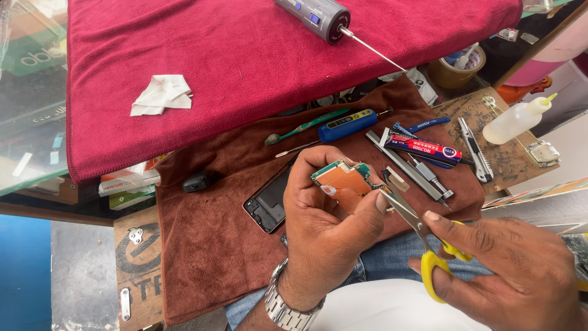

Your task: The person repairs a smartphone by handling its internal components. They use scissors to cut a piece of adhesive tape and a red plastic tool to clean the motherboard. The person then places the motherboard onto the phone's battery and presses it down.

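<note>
My left hand holds a small phone circuit board with an orange-brown face and green edges, pinched between thumb and fingers. My right hand grips yellow-handled scissors, whose blades reach up to the board's right edge. Both hands hover over a brown cloth above my lap. An opened phone body lies on the cloth just left of my left hand, partly hidden by it.
A red towel covers the counter, with a crumpled tissue and a grey electric screwdriver. On the cloth lie a toothbrush, a blue tool, a glue tube, tweezers and a knife. A squeeze bottle lies right.
</note>
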